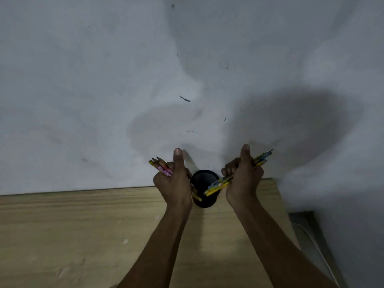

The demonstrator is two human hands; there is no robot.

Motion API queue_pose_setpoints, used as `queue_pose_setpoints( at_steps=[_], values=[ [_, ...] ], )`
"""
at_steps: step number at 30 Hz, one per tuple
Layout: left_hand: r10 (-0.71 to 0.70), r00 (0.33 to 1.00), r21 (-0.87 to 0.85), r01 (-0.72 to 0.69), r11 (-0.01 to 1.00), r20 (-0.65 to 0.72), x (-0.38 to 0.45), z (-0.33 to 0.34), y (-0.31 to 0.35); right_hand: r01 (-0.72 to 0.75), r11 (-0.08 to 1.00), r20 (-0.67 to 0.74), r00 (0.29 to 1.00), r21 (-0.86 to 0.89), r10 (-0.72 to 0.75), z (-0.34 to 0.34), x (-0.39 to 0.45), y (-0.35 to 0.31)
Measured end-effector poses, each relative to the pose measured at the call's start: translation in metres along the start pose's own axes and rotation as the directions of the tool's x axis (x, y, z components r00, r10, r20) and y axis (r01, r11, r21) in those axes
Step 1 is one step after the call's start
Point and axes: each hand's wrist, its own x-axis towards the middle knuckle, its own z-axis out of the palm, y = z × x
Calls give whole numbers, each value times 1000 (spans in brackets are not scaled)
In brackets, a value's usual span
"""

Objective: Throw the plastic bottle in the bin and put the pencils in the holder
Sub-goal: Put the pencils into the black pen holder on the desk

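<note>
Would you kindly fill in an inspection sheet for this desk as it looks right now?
Surface: wooden desk, set against a grey wall.
Job's things: black holder upright at the desk's back edge; pencils in both hands; bottle and bin not in view.
Clutter: nothing seen.
Hands: left hand closed on a pencil bundle; right hand closed on yellow pencils angled toward the holder.
Cables: nothing seen.
Surroundings: wall scuffed with dark marks; floor strip to the right.
</note>
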Motion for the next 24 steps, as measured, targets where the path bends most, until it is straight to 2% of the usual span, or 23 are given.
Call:
queue_pose_setpoints(
  at_steps=[5,10,19,24],
  values=[
    [105,994,-5,-105,994,-30,7,18,-27,172,974,44,985,-148,-167,5,11,29],
    [157,987,29,-158,987,32,9,24,-45,275,899,99,961,-340,-257,-8,12,57],
    [159,978,123,-176,977,134,-5,13,-67,232,825,130,973,-515,-192,-31,11,85],
    [240,942,297,-305,905,234,0,13,-74,205,791,122,979,-577,-165,-33,12,85]
  ],
)
